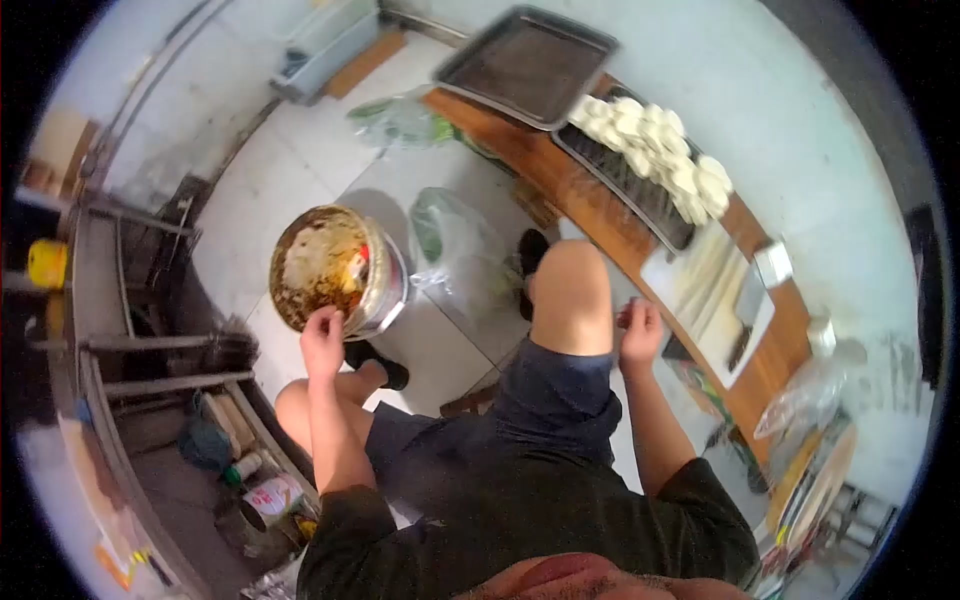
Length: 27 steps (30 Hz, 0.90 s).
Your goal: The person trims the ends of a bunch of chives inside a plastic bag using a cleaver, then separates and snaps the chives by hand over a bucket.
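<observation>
My left hand (323, 343) is at the near rim of a round bucket (385, 285) on the floor, its fingers drawn together; what they hold, if anything, is too small to tell. Brown and orange residue coats the inside of the bucket. My right hand (640, 335) hangs beside my knee, close to the edge of the wooden bench (625, 255), with its fingers curled. Whether it holds anything is hidden. On the bench, a white cutting board (690, 275) bears pale strips and a knife (747, 305). Pale round slices (650, 145) are heaped on a dark rack tray (680, 235).
An empty dark tray (525, 65) lies at the bench's far end. Plastic bags with green vegetables (428, 225) stand on the tiled floor. A shelf frame (150, 345) with jars is at the left. A clear bag (810, 395) lies at the bench's near right.
</observation>
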Each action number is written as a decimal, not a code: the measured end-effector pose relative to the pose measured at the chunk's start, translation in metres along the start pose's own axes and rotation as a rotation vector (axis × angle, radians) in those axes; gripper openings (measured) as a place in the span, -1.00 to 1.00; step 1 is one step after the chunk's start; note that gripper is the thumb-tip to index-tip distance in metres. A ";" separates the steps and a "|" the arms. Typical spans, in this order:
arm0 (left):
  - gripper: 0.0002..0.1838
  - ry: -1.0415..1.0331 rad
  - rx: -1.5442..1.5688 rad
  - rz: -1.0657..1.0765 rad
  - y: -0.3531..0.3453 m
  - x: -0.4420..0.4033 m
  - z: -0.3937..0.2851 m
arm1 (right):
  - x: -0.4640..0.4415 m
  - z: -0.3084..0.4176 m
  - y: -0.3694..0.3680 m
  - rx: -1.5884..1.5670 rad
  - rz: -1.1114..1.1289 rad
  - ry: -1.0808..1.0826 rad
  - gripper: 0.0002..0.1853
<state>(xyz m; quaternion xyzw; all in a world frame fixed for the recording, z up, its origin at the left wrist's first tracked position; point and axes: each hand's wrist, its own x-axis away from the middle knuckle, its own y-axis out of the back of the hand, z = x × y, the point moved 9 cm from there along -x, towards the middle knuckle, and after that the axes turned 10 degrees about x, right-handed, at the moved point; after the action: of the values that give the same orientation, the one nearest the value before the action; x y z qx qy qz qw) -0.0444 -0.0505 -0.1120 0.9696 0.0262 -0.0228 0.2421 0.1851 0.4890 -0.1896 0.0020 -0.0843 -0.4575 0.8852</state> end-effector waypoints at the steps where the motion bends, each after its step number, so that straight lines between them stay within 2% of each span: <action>1: -0.79 0.002 0.014 -0.018 0.002 0.000 0.004 | -0.002 0.013 -0.006 -0.014 0.003 0.028 -0.82; 3: -0.81 0.003 0.042 -0.044 0.005 0.002 0.005 | -0.004 0.040 -0.014 0.081 0.004 0.047 -0.82; 5: -0.81 0.002 0.035 -0.057 0.008 0.005 -0.003 | -0.002 0.078 -0.027 0.198 -0.002 0.193 -0.82; 6: -0.82 -0.044 -0.022 -0.084 0.010 0.007 -0.012 | -0.007 0.076 -0.030 0.157 0.039 0.220 -0.78; 9: -0.82 -0.060 0.009 -0.139 0.019 0.009 -0.014 | 0.006 0.120 -0.058 0.378 0.075 0.394 -0.71; 10: -0.81 -0.090 -0.013 -0.135 0.022 0.008 -0.017 | 0.017 0.138 -0.068 0.431 0.089 0.428 -0.62; 13: -0.82 -0.129 -0.097 -0.096 0.031 0.007 -0.026 | 0.031 0.157 -0.092 0.566 0.103 0.652 -0.55; 14: -0.84 -0.207 -0.161 -0.066 0.036 0.011 -0.051 | 0.028 0.152 -0.098 0.587 0.168 0.536 -0.50; 17: -0.85 -0.328 -0.203 -0.085 0.060 0.023 -0.078 | 0.027 0.150 -0.106 0.765 0.180 0.661 -0.48; 20: -0.79 -0.270 -0.331 -0.085 0.088 0.035 -0.071 | 0.037 0.159 -0.111 0.913 0.151 0.826 -0.47; 23: -0.73 -0.149 -0.411 -0.109 0.115 0.051 -0.040 | 0.039 0.161 -0.113 0.887 0.183 0.753 -0.47; 25: -0.70 -0.073 -0.470 -0.128 0.126 0.056 -0.013 | 0.042 0.160 -0.119 0.910 0.196 0.784 -0.47; 26: -0.66 0.076 -0.423 -0.117 0.132 0.057 0.004 | 0.043 0.161 -0.122 0.922 0.201 0.800 -0.47; 27: -0.66 0.087 -0.363 -0.142 0.135 0.057 0.009 | 0.045 0.162 -0.125 0.938 0.196 0.821 -0.47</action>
<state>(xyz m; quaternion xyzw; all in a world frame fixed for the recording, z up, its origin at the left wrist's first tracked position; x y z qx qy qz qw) 0.0201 -0.1715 -0.0598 0.9058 0.1085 0.0074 0.4094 0.0845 0.3917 -0.0329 0.5576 0.0711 -0.2509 0.7881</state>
